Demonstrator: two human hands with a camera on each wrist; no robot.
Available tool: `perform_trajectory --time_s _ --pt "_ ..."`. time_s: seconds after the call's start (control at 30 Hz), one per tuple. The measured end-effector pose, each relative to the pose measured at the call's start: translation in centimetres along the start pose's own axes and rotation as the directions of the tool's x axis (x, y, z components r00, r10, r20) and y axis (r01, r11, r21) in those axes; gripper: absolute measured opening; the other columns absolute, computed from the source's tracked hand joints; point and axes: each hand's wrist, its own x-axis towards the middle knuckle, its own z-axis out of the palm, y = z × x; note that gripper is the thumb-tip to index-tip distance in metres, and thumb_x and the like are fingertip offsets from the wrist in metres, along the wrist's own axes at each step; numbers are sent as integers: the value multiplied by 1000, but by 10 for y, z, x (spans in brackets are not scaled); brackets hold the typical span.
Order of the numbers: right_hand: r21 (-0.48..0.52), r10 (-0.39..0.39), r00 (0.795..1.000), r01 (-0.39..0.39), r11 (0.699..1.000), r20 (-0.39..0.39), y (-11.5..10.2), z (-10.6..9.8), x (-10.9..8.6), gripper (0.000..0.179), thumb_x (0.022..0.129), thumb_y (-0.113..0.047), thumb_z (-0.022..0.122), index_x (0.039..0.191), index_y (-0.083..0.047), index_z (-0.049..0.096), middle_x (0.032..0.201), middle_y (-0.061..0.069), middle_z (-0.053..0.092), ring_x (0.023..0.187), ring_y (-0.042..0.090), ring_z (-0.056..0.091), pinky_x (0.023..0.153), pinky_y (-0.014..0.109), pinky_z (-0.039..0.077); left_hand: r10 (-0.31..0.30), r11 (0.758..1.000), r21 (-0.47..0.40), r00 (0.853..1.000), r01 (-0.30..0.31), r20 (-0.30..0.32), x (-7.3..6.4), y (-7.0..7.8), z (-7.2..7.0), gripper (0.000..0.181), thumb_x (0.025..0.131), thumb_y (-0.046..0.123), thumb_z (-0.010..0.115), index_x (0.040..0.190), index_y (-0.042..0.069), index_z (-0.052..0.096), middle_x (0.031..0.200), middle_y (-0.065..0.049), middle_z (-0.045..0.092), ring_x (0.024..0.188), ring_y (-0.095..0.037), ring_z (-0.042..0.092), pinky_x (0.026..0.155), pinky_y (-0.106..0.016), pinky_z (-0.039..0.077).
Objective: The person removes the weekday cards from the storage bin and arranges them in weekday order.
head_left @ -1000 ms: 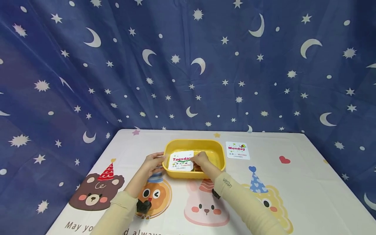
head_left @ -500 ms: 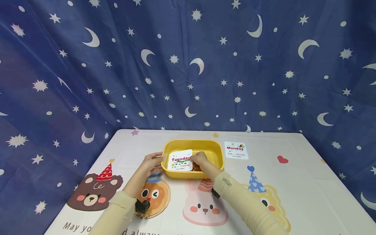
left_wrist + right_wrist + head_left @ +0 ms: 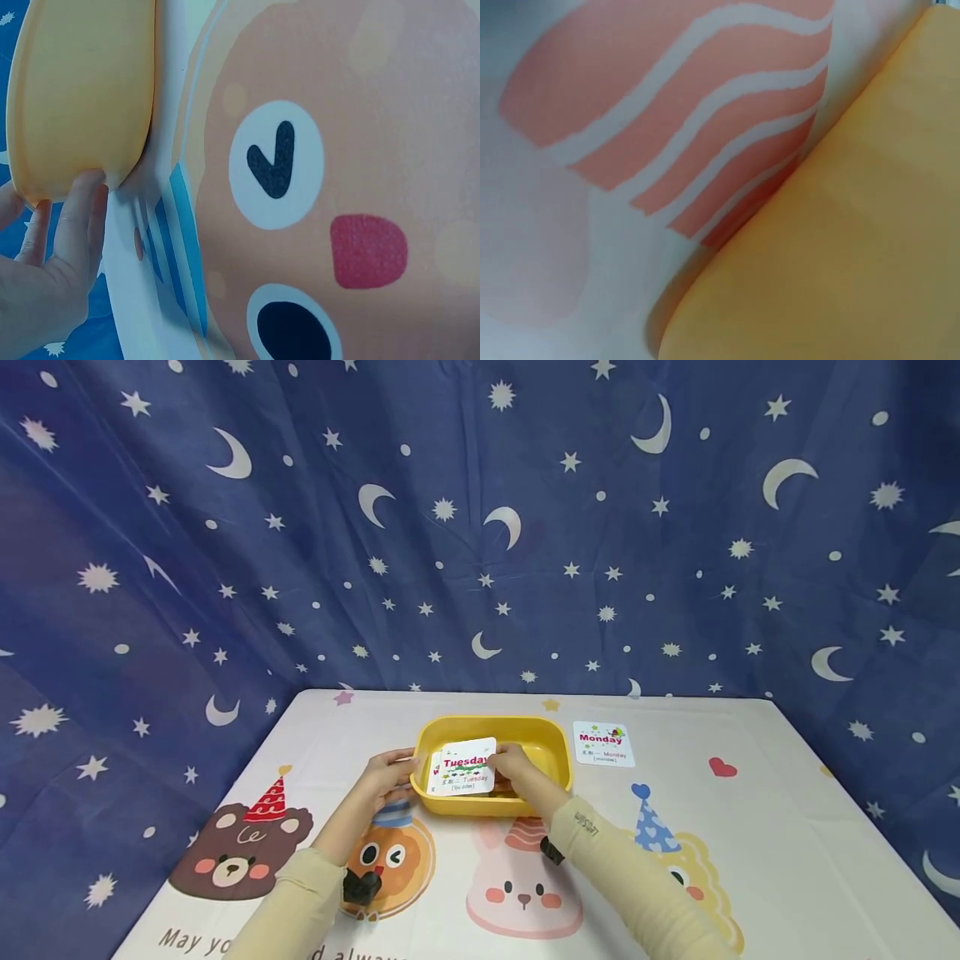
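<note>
A yellow plastic basket (image 3: 551,760) sits on the table. My left hand (image 3: 386,779) holds its left end, the fingers against the outside of the wall; the left wrist view shows these fingers on the basket's end (image 3: 82,90). Inside, my right hand (image 3: 517,767) pinches the right edge of a white "Tuesday" card (image 3: 465,764). Another white card (image 3: 434,781) peeks out beneath it on the left, mostly covered. The right fingertips are partly hidden. The right wrist view shows the basket's outer wall (image 3: 840,247), but not the hand.
A white "Monday" card (image 3: 603,743) lies on the table to the right of the basket. The tablecloth (image 3: 795,843) is white with printed cartoon animals. A blue curtain (image 3: 480,527) with stars and moons hangs behind the table.
My right hand has shifted the "Tuesday" card slightly up and to the right, uncovering the left edge of another card below it. The left hand stays at the basket's end.
</note>
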Motion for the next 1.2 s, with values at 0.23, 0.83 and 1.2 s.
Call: perform_trajectory --time_s 0.23,0.83,1.2 --pt "-13 35 999 -35 999 34 -6 -3 0 27 90 -2 50 117 3 51 87 15 65 60 15 55 49 20 49 -6 1000 -7 1000 6 7 0 0 -2 44 96 13 53 138 2 44 129 -26 53 94 -22 66 71 -28 60" --pt "15 -20 1000 20 1000 1 -12 -15 -13 27 89 -4 55 116 -1 52 91 11 61 68 17 55 55 22 50 0 1000 0 1000 0 9 -2 0 -2 44 96 12 54 137 1 44 125 -25 55 91 -20 66 70 -28 60" --pt "143 -46 999 42 989 25 -24 -28 -30 37 87 1 54 123 2 47 107 17 60 74 15 59 68 28 60 -2 1000 -4 1000 2 -3 0 1 -1 43 96 12 54 137 3 45 127 -25 54 92 -20 66 70 -27 60"
